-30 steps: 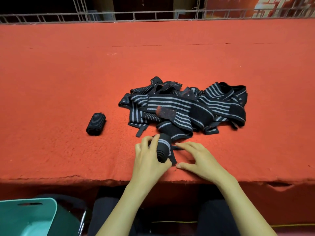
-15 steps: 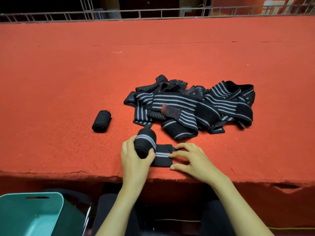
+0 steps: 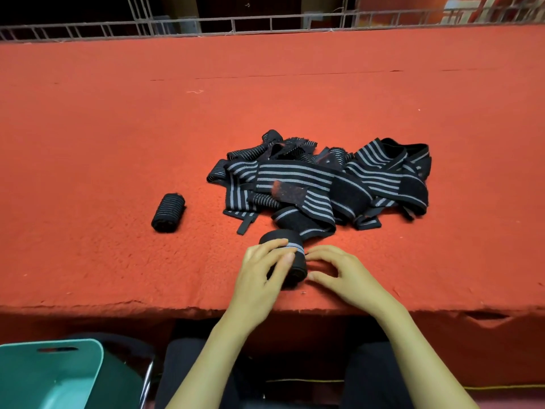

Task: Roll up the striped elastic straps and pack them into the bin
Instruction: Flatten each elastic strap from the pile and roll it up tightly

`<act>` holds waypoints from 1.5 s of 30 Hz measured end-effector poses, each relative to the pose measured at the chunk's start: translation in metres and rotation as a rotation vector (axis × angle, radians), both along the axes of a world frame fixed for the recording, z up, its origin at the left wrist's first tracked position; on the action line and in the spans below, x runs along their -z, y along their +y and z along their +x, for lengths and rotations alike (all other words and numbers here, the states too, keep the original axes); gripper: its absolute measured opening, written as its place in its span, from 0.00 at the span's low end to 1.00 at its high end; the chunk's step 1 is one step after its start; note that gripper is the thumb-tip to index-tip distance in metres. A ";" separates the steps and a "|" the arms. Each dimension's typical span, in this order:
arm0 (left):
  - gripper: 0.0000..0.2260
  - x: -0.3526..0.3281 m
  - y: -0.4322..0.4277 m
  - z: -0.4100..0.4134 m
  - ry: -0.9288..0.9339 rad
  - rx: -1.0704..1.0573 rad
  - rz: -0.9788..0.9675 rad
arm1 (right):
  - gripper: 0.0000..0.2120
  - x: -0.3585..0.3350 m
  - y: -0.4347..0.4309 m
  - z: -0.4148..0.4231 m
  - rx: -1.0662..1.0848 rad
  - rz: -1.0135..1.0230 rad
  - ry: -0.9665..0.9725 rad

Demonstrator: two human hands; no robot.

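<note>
Judging by look, the strap roll (image 3: 284,258) is light, soft, springy elastic w/ a fuzzy fastener patch, so it prob wants to unwind if let go; best hold is around the barrel w/ thumb on the loose tail end, not by the ends.

Left hand (image 3: 262,276) is curled over the roll, fingers across the top & left side, grasping it against the tabletop (image 3: 118,143). Right hand (image 3: 345,273) sits just beside the roll's right end, fingers half-curled, tips touching or nearly touching it; can't tell if it pinches the tail, looks more like a steadying touch.

Roll lies near the tabletop's front edge, just in front of the pile of loose straps (image 3: 324,184). One finished roll (image 3: 168,213) lies apart to the left. Teal bin (image 3: 50,376) is low left, below the tabletop edge, no straps visible in it.
</note>
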State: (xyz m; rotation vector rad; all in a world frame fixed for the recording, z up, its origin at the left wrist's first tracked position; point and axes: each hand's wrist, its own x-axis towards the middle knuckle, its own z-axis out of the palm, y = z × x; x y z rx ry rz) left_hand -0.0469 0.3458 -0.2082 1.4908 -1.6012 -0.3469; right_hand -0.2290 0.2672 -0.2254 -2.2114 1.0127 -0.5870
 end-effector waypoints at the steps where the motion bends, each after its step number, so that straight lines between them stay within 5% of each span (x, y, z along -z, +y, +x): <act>1: 0.13 -0.002 -0.001 0.000 0.042 -0.014 0.005 | 0.13 -0.002 0.000 0.000 0.014 -0.003 -0.016; 6: 0.15 -0.006 -0.004 0.010 0.326 -0.119 0.058 | 0.09 -0.011 0.004 0.004 0.195 0.041 -0.137; 12: 0.28 -0.005 -0.010 0.022 0.594 -0.058 0.563 | 0.18 -0.012 0.010 0.020 0.299 0.122 0.024; 18: 0.32 -0.006 -0.004 0.011 0.656 0.075 0.405 | 0.22 -0.019 0.014 0.013 0.169 0.365 -0.204; 24: 0.35 0.003 -0.005 -0.019 0.444 0.140 0.120 | 0.32 -0.034 0.013 -0.016 -0.002 0.328 -0.416; 29: 0.31 0.008 -0.009 -0.023 0.294 0.266 0.142 | 0.42 -0.031 0.012 -0.034 -0.051 0.311 -0.285; 35: 0.28 0.001 -0.023 -0.020 0.327 0.390 0.247 | 0.45 -0.038 0.001 -0.044 -0.037 0.232 -0.145; 45: 0.27 0.002 -0.032 -0.016 0.423 0.430 0.363 | 0.32 -0.043 -0.011 -0.043 0.057 -0.104 0.094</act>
